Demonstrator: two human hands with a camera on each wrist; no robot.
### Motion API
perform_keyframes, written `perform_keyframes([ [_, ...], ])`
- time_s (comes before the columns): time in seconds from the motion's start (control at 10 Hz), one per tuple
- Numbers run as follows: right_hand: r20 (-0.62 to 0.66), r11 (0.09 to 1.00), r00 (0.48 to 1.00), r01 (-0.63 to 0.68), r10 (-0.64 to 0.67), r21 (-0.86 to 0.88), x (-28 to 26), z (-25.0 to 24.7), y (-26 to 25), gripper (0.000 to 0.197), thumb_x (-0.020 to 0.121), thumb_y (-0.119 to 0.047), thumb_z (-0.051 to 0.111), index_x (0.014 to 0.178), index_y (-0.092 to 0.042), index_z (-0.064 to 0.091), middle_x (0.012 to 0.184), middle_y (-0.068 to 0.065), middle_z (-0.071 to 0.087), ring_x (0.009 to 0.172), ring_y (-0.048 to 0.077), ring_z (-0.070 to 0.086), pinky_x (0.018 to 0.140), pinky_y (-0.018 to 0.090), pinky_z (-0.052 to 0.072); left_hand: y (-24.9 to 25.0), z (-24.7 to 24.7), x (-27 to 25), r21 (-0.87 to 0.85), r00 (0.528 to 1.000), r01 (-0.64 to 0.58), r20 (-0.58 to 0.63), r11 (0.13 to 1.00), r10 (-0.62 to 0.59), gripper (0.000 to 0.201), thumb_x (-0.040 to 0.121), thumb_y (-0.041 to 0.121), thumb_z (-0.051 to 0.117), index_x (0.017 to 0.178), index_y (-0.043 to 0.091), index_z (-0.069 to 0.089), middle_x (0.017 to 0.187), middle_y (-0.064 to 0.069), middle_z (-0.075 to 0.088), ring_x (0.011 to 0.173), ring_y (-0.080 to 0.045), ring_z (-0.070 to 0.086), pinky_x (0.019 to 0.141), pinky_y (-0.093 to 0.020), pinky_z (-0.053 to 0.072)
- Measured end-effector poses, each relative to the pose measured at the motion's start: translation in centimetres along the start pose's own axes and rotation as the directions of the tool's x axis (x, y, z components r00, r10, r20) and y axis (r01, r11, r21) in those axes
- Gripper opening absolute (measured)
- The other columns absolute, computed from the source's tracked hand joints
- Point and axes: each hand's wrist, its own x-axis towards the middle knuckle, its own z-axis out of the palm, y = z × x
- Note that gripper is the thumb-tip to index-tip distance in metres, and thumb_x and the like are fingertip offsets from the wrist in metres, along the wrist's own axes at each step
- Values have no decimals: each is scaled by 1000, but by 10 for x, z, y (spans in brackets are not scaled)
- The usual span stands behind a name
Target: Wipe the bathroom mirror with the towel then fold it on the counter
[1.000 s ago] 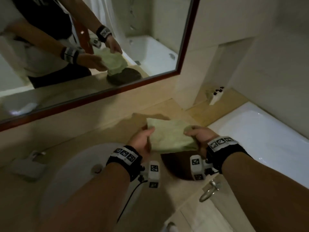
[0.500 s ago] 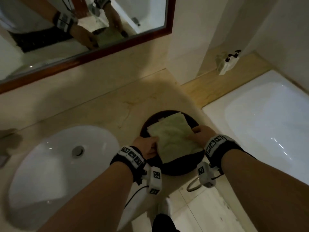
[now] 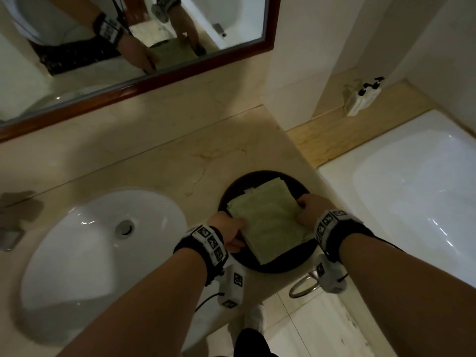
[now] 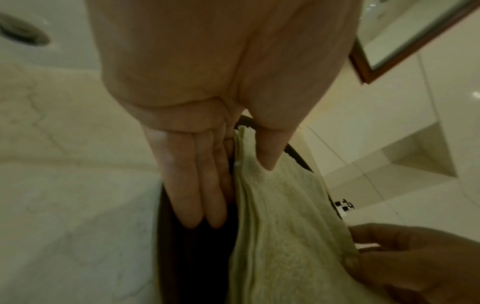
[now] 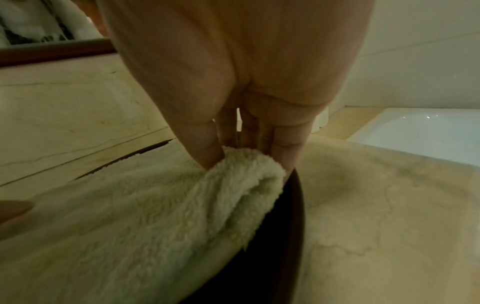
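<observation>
A folded pale green towel [image 3: 268,222] lies on a dark round tray [image 3: 283,265] on the beige counter, to the right of the sink. My left hand [image 3: 235,228] holds its left edge: in the left wrist view the thumb dents the towel [image 4: 280,236] from above while straight fingers [image 4: 197,195] lie along the edge over the tray [image 4: 187,257]. My right hand [image 3: 307,207] pinches the towel's rolled right edge [image 5: 246,174] between thumb and fingers, just inside the tray rim [image 5: 296,205]. The wood-framed mirror [image 3: 154,82] hangs on the wall behind the counter.
A white oval sink [image 3: 77,253] is set in the counter on the left, with a faucet [image 3: 10,228] at the far left. A white bathtub [image 3: 412,202] lies to the right, with dispenser bottles [image 3: 363,96] on its ledge. A metal towel ring [image 3: 304,289] hangs below the counter's front edge.
Both hands have brought the folded towel down from mid-air onto the dark tray. The view has tipped downward, so less of the mirror shows.
</observation>
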Motion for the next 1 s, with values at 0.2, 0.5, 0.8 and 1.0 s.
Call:
perform_keyframes([
  [0.2, -156, 998, 986, 47, -52, -34, -2, 9, 9, 29, 95, -20, 57, 124, -16, 61, 124, 11, 65, 112, 30, 61, 89, 33, 47, -3, 6, 2, 43, 993, -42, -107, 998, 46, 32, 104, 29, 55, 127, 8, 51, 104, -18, 70, 78, -32, 75, 70, -46, 65],
  [0.5, -129, 998, 990, 60, -64, -34, -5, 14, 21, 42, 99, -25, 53, 140, -19, 48, 133, 14, 54, 115, 31, 58, 91, 33, 46, -2, 1, -1, 26, 996, -41, -84, 999, 43, 25, 103, 30, 56, 117, 9, 53, 91, -16, 71, 69, -31, 73, 68, -47, 65],
  [0.8, -28, 981, 999, 22, -28, -190, -6, 15, 24, 54, 97, -20, 55, 148, -20, 37, 142, 14, 47, 121, 34, 55, 101, 42, 48, -9, -26, -24, -51, 993, -71, -97, 996, 66, 33, 99, 42, 60, 102, 9, 60, 91, -11, 70, 70, -26, 68, 80, -44, 62],
  [1.0, -78, 982, 989, 115, -128, -152, -10, -18, -19, 52, 101, -34, 51, 147, -13, 37, 141, 14, 50, 121, 33, 56, 99, 41, 49, -4, -85, -64, -224, 958, -233, -220, 946, 184, 37, 99, 49, 56, 99, 12, 61, 95, -7, 69, 85, -26, 70, 86, -43, 61],
])
